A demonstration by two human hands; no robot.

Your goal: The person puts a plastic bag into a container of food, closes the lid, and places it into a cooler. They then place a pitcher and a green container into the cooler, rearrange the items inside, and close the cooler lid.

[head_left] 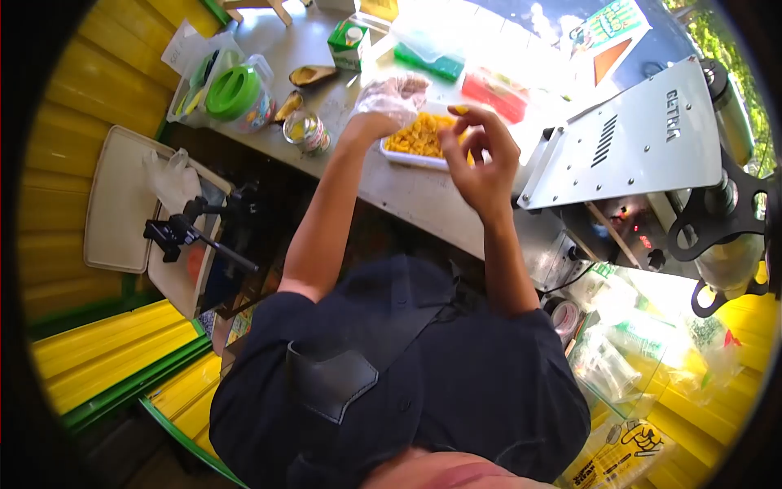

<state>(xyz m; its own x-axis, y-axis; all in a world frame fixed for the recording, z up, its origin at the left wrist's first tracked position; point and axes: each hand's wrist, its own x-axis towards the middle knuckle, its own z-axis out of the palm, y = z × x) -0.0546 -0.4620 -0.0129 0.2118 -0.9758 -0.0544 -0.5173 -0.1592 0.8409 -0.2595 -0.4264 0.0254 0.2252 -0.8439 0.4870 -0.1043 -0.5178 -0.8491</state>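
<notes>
- The step in hand appears to be handling the small yellow-orange pieces [414, 137] inside the white rectangular plastic tub [417, 160], at upper centre of the frame.
- The left hand [393, 96], loosely covered in thin clear plastic, is at the tub's left side; its fingers are too blurred and covered to tell whether they grip anything.
- The right hand [489, 155], bare, is over the tub's right end, thumb and fingers apart and loosely bent; a yellow bit shows near a fingertip.
- As a judgement, a move into the pieces calls for fingertips coming down inside the rim, with the loose plastic kept from snagging.
- The tub lies near the front edge of the pale tabletop [383, 189], so a pull towards the body has little room.
- Left of it, the open glass jar [305, 130] is close to that same edge.
- Beyond, the red translucent container [495, 96] and green translucent container [429, 62] limit forward reach.
- Rightward, the grey metal panel lettered GETRA [631, 143] bounds the right forearm's swing.
</notes>
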